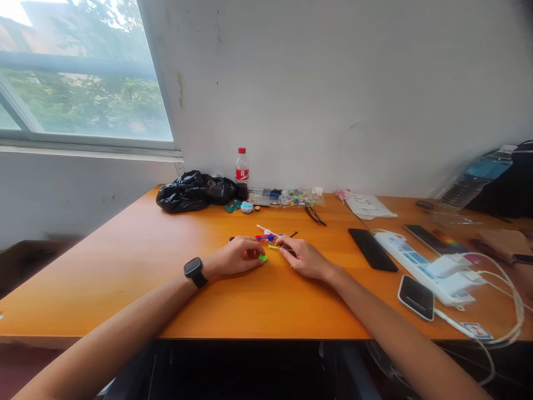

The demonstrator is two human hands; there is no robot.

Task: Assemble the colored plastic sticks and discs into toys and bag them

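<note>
Both my hands rest on the orange table [125,266] near its middle. My left hand [237,256], with a black watch on the wrist, is closed around a small bright green piece [262,258]. My right hand [305,259] pinches a thin green stick [275,246] that runs toward the left hand. Just behind the hands lie small red, blue and white plastic pieces [266,235]. What the parts join to is too small to tell.
At the back stand a black plastic bag [194,191], a red-capped bottle [241,166] and a clear bag of small coloured parts [285,197]. To the right lie phones [372,249], a white power strip [420,266] with chargers and cables, papers [368,205]. Another person's hand [506,244] is at far right.
</note>
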